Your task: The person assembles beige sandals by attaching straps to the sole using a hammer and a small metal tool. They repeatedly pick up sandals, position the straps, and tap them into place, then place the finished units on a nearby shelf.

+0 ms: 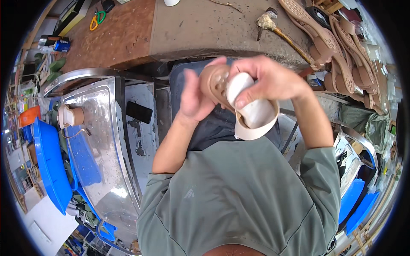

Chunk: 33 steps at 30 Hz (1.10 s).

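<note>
My left hand (197, 96) is under and beside a tan shoe sole (218, 81) with round holes. Its thumb stands away from the sole, and the fingers run behind it, partly hidden. My right hand (267, 81) closes round a smooth white piece (260, 113), narrow at the middle, with the thumb pressed across it. This white piece lies along the sole and reaches into the cream, cup-shaped heel end (254, 133), which points toward me. Whether the right fingers also grip the sole's edge, I cannot tell. Both hands are over my lap, in front of the bench.
A hammer (270, 23) lies on the bench (188, 30); several heeled soles (337, 51) are piled at its right. Scissors (98, 19) are at far left. A metal-topped stand (100, 158) at left holds a tan heel piece (72, 116); a phone (139, 112) lies beside it.
</note>
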Motion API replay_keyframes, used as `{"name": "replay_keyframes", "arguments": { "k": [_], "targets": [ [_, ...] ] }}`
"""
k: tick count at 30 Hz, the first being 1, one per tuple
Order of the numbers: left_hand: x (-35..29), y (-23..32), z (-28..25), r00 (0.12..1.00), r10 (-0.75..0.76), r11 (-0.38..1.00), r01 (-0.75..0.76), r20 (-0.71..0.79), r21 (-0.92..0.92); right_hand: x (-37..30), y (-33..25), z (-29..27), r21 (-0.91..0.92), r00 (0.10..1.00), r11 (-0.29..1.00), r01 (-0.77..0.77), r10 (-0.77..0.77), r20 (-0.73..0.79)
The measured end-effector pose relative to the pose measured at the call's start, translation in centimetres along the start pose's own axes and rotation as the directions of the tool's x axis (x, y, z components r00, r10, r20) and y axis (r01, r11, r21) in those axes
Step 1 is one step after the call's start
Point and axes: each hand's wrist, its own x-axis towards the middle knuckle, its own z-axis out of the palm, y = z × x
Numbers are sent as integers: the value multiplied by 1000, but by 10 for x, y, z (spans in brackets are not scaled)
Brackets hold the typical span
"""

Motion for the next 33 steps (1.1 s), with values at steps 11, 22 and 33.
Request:
{"name": "replay_keyframes", "arguments": {
  "k": [11,22,33],
  "targets": [
    [-46,2,21,947,239,900,-134,-213,414,-25,56,93,-532,572,774,343,-622,-535],
    [-46,9,21,969,195,869,-100,-151,485,-12,60,83,-627,508,689,365,-711,-486],
    [-47,6,20,967,209,855,-108,-146,507,-15,57,80,-594,569,715,369,-679,-464]
  ]
}}
